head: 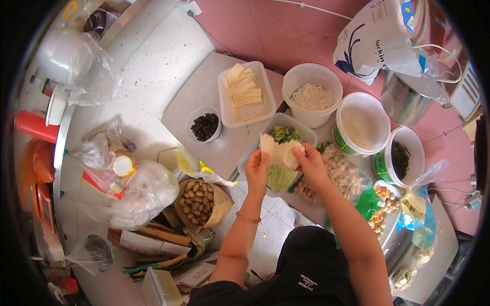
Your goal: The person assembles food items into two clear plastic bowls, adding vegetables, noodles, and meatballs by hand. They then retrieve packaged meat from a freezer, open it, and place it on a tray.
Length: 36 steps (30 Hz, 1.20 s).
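Observation:
My left hand (pixel 256 166) and my right hand (pixel 312 162) hold a pale cabbage leaf (pixel 282 151) between them, pinched by thumbs and fingers at either side. Whether it is one piece or torn in two, I cannot tell. Below it stands a clear plastic tub (pixel 309 133), partly hidden by my hands and the leaf. Broccoli florets (pixel 285 134) lie in its far part. A light green cabbage leaf (pixel 280 178) shows in its near part. To the right of the tub, bagged pale brown pieces (pixel 342 168) lie beyond my right wrist.
Behind stand a tub of enoki mushrooms (pixel 245 86), a cup of black fungus (pixel 204 128) and a bucket of white noodles (pixel 312 97). Two more buckets hold cloudy liquid (pixel 361 122) and dark green strips (pixel 400 158). A paper bag of potatoes (pixel 197 202) is low left.

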### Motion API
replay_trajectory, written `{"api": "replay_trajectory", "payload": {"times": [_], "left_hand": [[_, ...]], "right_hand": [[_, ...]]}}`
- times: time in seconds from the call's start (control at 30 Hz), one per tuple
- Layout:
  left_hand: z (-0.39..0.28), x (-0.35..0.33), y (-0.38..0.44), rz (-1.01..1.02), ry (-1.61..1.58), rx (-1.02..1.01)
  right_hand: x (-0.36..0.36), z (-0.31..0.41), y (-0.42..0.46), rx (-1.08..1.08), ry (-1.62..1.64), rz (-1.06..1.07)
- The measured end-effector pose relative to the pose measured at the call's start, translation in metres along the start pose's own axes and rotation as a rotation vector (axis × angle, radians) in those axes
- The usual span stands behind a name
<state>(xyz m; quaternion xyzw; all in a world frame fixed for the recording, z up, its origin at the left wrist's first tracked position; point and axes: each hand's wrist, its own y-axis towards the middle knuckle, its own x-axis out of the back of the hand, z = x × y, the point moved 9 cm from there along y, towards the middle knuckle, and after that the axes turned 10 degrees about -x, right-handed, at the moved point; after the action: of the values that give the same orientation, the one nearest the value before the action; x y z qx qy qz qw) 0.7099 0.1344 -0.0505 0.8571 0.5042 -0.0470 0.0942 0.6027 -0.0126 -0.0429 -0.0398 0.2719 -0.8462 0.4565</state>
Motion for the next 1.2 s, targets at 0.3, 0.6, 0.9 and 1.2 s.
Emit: {"api": "replay_trajectory", "payload": {"times": [0.3,0.6,0.9,1.2], "left_hand": [[-0.04,-0.042,-0.013,0.223,0.121,-0.148],[-0.102,-0.129,-0.058,0.36,0.524,-0.642],[-0.106,-0.264,-0.18,0.654,0.01,-0.558],[-0.034,-0.408,-0.36,1.221,-0.26,0.652]], "right_hand": [[-0.01,0.006,-0.037,0.282,-0.214,0.032],[0.039,-0.036,-0.084,0.168,0.432,-0.418],[0.2,-0.032,-0.274,0.396,1.066,-0.583],[0.201,-0.45,-0.723,-0.945,0.029,-1.609]]}}
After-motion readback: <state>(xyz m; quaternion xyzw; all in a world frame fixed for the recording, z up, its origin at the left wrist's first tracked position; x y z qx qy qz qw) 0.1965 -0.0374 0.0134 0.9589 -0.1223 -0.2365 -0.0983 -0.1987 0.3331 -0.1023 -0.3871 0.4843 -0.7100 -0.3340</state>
